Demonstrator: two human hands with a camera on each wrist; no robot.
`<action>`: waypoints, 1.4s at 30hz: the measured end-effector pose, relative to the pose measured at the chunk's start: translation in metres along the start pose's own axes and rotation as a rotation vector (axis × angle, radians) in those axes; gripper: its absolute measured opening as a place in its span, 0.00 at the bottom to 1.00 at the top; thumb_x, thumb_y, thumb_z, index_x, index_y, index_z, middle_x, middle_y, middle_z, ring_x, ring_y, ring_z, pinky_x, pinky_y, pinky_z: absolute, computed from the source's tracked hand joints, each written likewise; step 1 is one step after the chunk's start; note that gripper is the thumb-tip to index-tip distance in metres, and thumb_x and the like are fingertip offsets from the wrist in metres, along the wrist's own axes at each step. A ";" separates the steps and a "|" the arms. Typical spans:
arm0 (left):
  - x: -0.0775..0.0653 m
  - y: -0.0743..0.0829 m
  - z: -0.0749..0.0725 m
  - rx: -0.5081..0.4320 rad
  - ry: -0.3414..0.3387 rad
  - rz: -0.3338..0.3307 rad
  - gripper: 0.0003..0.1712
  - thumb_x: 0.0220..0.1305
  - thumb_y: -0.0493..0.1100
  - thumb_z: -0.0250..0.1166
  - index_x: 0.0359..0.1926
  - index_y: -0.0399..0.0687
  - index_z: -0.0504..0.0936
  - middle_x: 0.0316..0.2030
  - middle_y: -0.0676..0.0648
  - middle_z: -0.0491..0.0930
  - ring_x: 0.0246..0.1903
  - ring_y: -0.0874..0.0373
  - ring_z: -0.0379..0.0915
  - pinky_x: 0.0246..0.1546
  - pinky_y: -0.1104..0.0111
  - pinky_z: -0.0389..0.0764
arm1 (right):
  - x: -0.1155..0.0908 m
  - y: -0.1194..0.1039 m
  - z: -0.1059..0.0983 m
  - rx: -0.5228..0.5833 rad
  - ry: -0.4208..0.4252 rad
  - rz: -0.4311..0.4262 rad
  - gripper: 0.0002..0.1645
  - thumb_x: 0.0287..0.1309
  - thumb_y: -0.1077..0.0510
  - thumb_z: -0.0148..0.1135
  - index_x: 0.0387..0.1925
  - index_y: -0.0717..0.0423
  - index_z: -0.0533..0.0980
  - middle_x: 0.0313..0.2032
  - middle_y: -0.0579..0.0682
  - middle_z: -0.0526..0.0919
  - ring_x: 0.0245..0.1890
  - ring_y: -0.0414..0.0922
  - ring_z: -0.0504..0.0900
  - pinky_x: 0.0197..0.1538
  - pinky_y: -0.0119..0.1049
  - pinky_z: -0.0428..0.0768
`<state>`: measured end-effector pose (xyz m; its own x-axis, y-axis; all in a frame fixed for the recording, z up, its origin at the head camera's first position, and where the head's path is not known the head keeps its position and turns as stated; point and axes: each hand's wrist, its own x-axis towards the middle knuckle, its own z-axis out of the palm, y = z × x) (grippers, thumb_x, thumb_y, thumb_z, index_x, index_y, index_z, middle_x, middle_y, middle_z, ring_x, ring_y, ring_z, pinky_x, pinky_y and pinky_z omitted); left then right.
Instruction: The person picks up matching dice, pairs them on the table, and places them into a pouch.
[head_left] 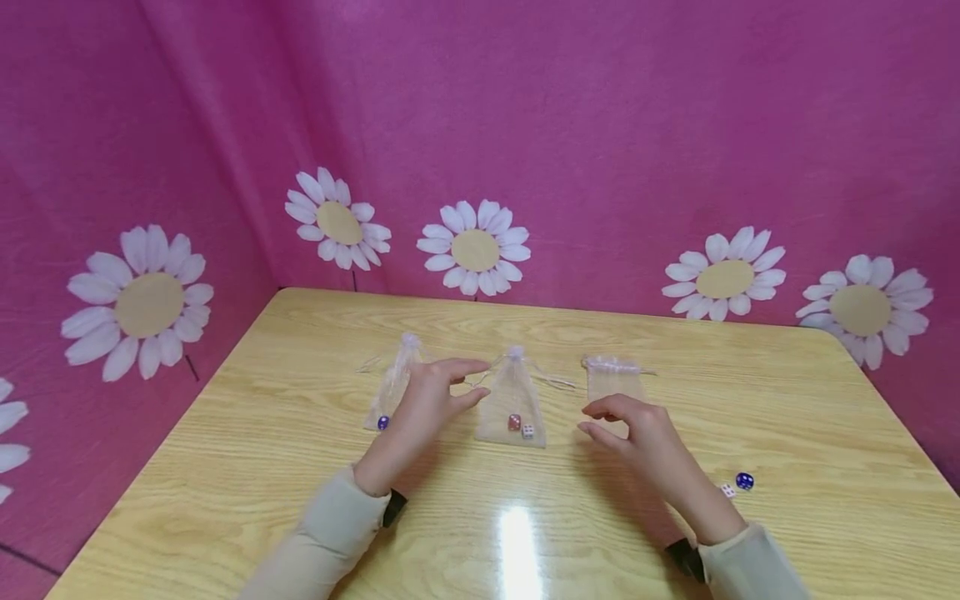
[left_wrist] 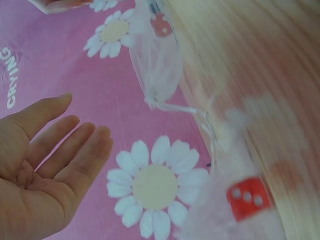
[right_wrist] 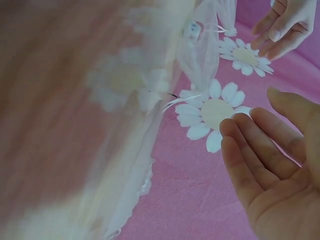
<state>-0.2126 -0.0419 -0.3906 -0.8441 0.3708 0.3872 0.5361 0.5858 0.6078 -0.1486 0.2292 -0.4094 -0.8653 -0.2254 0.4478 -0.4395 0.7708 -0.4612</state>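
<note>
My left hand (head_left: pixel 423 408) hovers between two sheer drawstring pouches, its fingers loosely bent and holding nothing. The left pouch (head_left: pixel 397 375), partly hidden behind that hand, has a blue die (head_left: pixel 383 422) in its bottom; the left wrist view also shows a red die (left_wrist: pixel 248 198) in the nearer pouch. Inside the middle pouch (head_left: pixel 506 396), gathered at its neck, are a red die (head_left: pixel 514 422) and a white die (head_left: pixel 528 431). My right hand (head_left: pixel 645 437), also holding nothing, is over the lower part of the right pouch (head_left: pixel 615 383), which lies flat with a wide top.
On the wooden table (head_left: pixel 285 392), a loose blue die (head_left: pixel 745 481) and a white die (head_left: pixel 727 491) lie right of my right wrist. Thin drawstrings (head_left: pixel 555 382) spread from the middle pouch. A pink cloth (head_left: pixel 600 150) with daisies stands behind the table.
</note>
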 end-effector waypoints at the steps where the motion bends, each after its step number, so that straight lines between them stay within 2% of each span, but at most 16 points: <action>1: 0.000 0.003 0.003 -0.003 -0.014 0.006 0.19 0.56 0.39 0.72 0.50 0.43 0.85 0.48 0.43 0.86 0.46 0.48 0.84 0.46 0.59 0.85 | -0.003 0.001 -0.001 -0.004 0.001 -0.003 0.07 0.52 0.61 0.72 0.35 0.56 0.84 0.35 0.48 0.88 0.34 0.44 0.84 0.32 0.35 0.81; 7: 0.004 0.019 0.021 -0.031 -0.099 0.052 0.20 0.57 0.38 0.72 0.52 0.42 0.85 0.50 0.42 0.85 0.50 0.47 0.83 0.49 0.58 0.84 | -0.022 0.007 -0.007 -0.024 0.018 -0.025 0.06 0.51 0.62 0.72 0.33 0.54 0.84 0.33 0.44 0.87 0.34 0.43 0.85 0.37 0.37 0.83; 11: 0.006 0.031 0.035 -0.039 -0.163 0.078 0.19 0.57 0.39 0.71 0.52 0.42 0.85 0.49 0.42 0.86 0.47 0.47 0.84 0.46 0.60 0.85 | -0.033 0.012 -0.016 -0.049 0.002 0.023 0.06 0.51 0.61 0.72 0.33 0.54 0.84 0.33 0.44 0.87 0.35 0.44 0.85 0.39 0.39 0.84; 15: 0.009 0.043 0.051 -0.020 -0.213 0.114 0.19 0.57 0.38 0.72 0.51 0.41 0.85 0.48 0.43 0.86 0.43 0.53 0.85 0.46 0.64 0.85 | -0.045 0.020 -0.026 -0.080 0.013 0.062 0.07 0.50 0.61 0.73 0.33 0.53 0.84 0.33 0.43 0.87 0.34 0.42 0.85 0.38 0.37 0.83; 24: 0.029 0.076 0.091 0.139 -0.340 0.163 0.20 0.59 0.40 0.70 0.53 0.44 0.84 0.51 0.46 0.85 0.52 0.56 0.82 0.53 0.70 0.82 | -0.068 0.040 -0.045 -0.141 0.117 0.023 0.10 0.42 0.63 0.77 0.30 0.54 0.84 0.29 0.42 0.87 0.30 0.40 0.84 0.32 0.36 0.82; 30: 0.044 0.088 0.115 0.200 -0.425 0.200 0.20 0.61 0.36 0.68 0.55 0.44 0.82 0.54 0.47 0.84 0.55 0.58 0.80 0.54 0.74 0.80 | -0.074 0.047 -0.056 -0.159 0.085 0.093 0.10 0.45 0.63 0.76 0.32 0.56 0.84 0.31 0.45 0.87 0.31 0.43 0.84 0.35 0.37 0.83; 36: 0.057 0.093 0.134 0.256 -0.455 0.266 0.19 0.61 0.29 0.61 0.53 0.41 0.83 0.52 0.46 0.85 0.56 0.56 0.80 0.55 0.73 0.80 | -0.074 0.053 -0.072 -0.159 0.055 0.162 0.09 0.49 0.63 0.73 0.35 0.58 0.83 0.33 0.48 0.88 0.34 0.48 0.85 0.36 0.41 0.84; 38: 0.060 0.095 0.140 0.280 -0.469 0.270 0.18 0.63 0.29 0.59 0.52 0.40 0.83 0.51 0.45 0.85 0.54 0.55 0.81 0.54 0.73 0.80 | -0.074 0.057 -0.077 -0.161 0.043 0.182 0.09 0.50 0.63 0.72 0.36 0.59 0.83 0.33 0.50 0.88 0.35 0.49 0.85 0.37 0.43 0.84; 42: 0.063 0.099 0.150 0.409 -0.528 0.321 0.12 0.63 0.29 0.56 0.37 0.42 0.85 0.38 0.48 0.87 0.37 0.61 0.82 0.38 0.79 0.82 | -0.076 0.066 -0.086 -0.175 0.024 0.207 0.08 0.51 0.65 0.71 0.36 0.61 0.83 0.34 0.53 0.87 0.35 0.52 0.85 0.40 0.48 0.84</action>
<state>-0.2128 0.1470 -0.4104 -0.5895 0.8059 0.0550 0.8004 0.5736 0.1744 -0.0914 0.3486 -0.4083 -0.9255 -0.0397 0.3765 -0.2036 0.8906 -0.4067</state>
